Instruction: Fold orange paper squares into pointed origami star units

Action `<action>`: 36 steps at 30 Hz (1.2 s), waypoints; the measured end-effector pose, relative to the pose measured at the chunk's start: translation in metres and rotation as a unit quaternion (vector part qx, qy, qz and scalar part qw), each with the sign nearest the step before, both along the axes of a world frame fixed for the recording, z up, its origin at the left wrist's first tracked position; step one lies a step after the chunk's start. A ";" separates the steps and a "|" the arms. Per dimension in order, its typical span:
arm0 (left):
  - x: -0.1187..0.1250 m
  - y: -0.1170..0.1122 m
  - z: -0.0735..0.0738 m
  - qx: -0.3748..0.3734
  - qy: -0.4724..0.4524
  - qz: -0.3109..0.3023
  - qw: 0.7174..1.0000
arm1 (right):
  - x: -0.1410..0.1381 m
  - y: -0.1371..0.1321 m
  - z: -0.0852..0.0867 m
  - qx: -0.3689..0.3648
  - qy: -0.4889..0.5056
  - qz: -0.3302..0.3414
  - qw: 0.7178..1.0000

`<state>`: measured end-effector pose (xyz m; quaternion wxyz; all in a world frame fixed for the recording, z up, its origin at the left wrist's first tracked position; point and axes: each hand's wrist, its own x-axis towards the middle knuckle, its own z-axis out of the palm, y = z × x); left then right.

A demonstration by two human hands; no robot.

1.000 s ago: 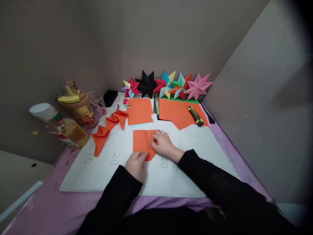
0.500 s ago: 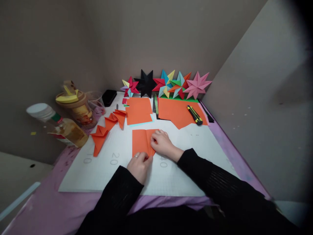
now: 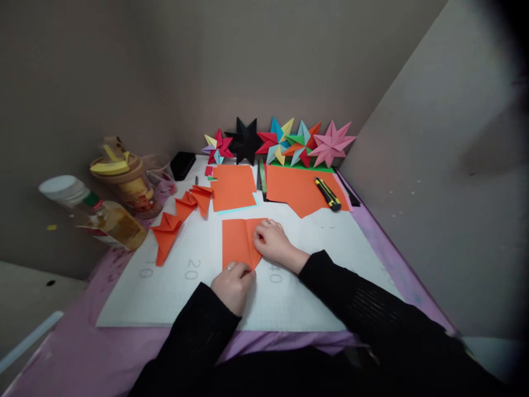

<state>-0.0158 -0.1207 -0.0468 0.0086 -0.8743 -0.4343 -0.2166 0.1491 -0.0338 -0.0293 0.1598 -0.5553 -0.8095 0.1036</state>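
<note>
Orange paper sheet (image 3: 236,241), on worktop mat (image 3: 314,264): left hand (image 3: 232,285) pinched near edge; right hand (image 3: 273,241) pressed flat, fingers together.

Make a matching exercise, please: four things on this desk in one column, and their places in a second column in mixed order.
1. utility knife
2. pink star
3. bottle
4. orange sheet being folded

a. left edge of the desk, lying on its side
b. under both hands
c. on the large orange paper
d. against the back wall, far right of the row

Pairs: 1-c, 2-d, 3-a, 4-b
</note>
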 end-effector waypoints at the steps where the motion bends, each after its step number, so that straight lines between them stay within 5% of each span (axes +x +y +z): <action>1: 0.000 0.000 0.000 -0.004 0.002 0.000 1.000 | 0.000 0.000 0.000 -0.001 0.000 0.000 1.000; 30: 0.009 0.002 0.017 -0.058 0.161 0.010 0.985 | -0.003 0.001 -0.003 0.004 0.012 -0.005 1.000; 36: 0.010 0.001 0.016 -0.051 0.153 0.017 0.987 | 0.006 -0.004 0.007 0.031 0.065 0.014 0.997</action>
